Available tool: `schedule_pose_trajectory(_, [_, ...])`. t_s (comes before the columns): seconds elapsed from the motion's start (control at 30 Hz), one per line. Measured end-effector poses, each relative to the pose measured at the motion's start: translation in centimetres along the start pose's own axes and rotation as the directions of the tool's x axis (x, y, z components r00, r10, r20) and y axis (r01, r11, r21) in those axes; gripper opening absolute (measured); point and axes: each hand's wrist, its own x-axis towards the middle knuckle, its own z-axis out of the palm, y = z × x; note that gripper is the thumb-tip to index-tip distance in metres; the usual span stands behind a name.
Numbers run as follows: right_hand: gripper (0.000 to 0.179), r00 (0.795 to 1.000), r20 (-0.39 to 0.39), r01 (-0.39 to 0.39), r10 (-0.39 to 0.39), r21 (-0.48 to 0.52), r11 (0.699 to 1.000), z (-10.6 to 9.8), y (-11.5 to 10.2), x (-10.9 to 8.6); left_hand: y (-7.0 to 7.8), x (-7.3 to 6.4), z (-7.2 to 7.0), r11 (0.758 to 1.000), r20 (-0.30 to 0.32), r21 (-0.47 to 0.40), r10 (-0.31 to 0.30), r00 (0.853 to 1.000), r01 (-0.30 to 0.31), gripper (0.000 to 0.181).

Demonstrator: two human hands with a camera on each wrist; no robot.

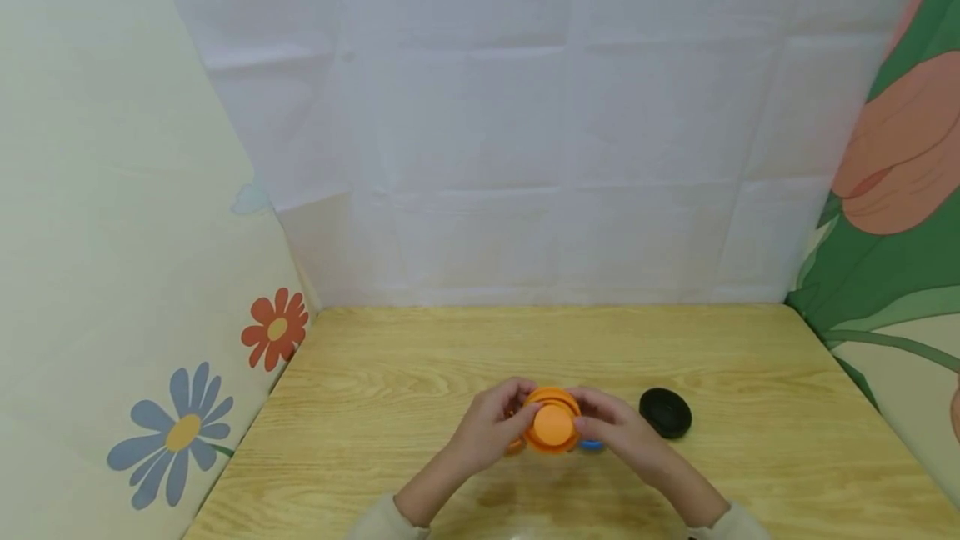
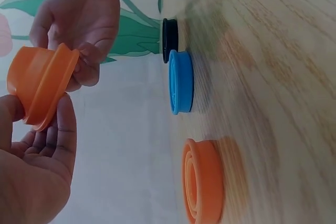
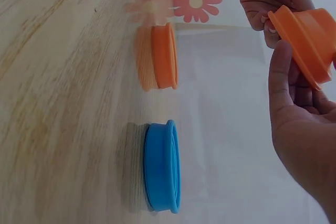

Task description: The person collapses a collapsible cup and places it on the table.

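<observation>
Both hands hold an orange collapsible cup (image 1: 552, 423) above the table, its tiers partly extended into a stepped cone. My left hand (image 1: 491, 430) grips it from the left, thumb on the narrow part and fingers at the wide rim. On the other side, my right hand (image 1: 624, 437) pinches it between thumb and fingers. In the left wrist view the cup (image 2: 46, 85) is tilted, and both hands touch its rim. Flattened on the table beneath lie a second orange collapsible cup (image 2: 207, 182) and a blue one (image 2: 181, 82), both mostly hidden by the hands in the head view.
A black round dish-like piece (image 1: 665, 412) rests on the wood-grain table (image 1: 420, 348), right of the right hand. White cloth (image 1: 480, 123) hangs behind the table's far edge. Flower-printed cloths (image 1: 112, 232) border it left and right.
</observation>
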Motion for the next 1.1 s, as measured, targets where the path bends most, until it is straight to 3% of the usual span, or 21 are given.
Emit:
schedule_pose_trajectory(0.23, [0.042,0.998,-0.059,0.036,-0.038,-0.021,0.999,0.21,-0.08,0.05,-0.20,-0.15,-0.38,0.991,0.047,-0.118,-0.050,0.998,0.055,0.034])
schedule_pose_trajectory(0.43, [0.045,0.987,-0.158,0.019,-0.030,-0.073,0.997,0.46,-0.12,0.10,-0.07,-0.10,-0.36,0.980,0.095,-0.195,-0.020,0.995,0.038,0.044])
schedule_pose_trajectory(0.7, [0.053,0.983,-0.184,-0.025,0.008,-0.093,0.995,0.57,0.07,0.07,0.17,0.12,0.14,0.979,0.044,-0.203,-0.025,0.999,0.034,0.042])
schedule_pose_trajectory(0.9, [0.061,0.993,-0.122,0.010,-0.010,-0.003,1.000,0.61,-0.12,0.07,0.43,0.23,0.30,0.977,-0.013,-0.198,-0.087,0.996,0.083,0.039])
schedule_pose_trajectory(1.1, [0.062,0.991,-0.128,0.028,-0.026,0.011,1.000,0.76,-0.14,0.21,0.52,0.20,0.31,0.976,-0.016,-0.197,-0.095,0.995,0.090,0.042])
